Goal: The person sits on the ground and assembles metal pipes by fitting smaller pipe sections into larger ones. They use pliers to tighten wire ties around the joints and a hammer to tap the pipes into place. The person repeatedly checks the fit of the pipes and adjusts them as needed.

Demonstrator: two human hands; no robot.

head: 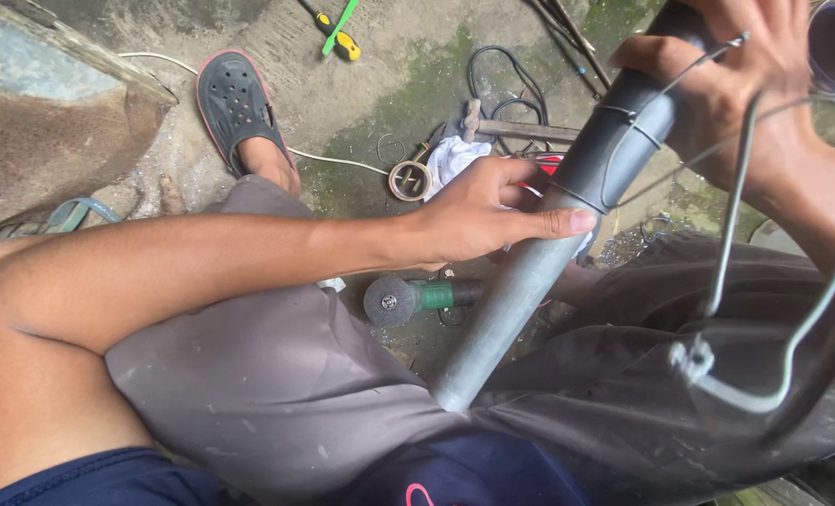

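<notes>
At mid-frame the left hand [478,211] gripped a grey metal pipe [539,262], thumb pressed flat along it, while the right hand [736,84] at upper right closed around the pipe's dark upper end and a strand of thin wire [624,120]. A few wire turns already circled the pipe, with long loose ends left unwound toward the right edge. On the concrete floor [389,66] below lay an angle grinder [408,298], a hammer [502,124] and a black sandal [235,103].

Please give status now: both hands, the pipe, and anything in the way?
Left hand gripping grey pipe. Right hand on pipe's top, thin wire wrapped there. Angle grinder on ground below.
</notes>
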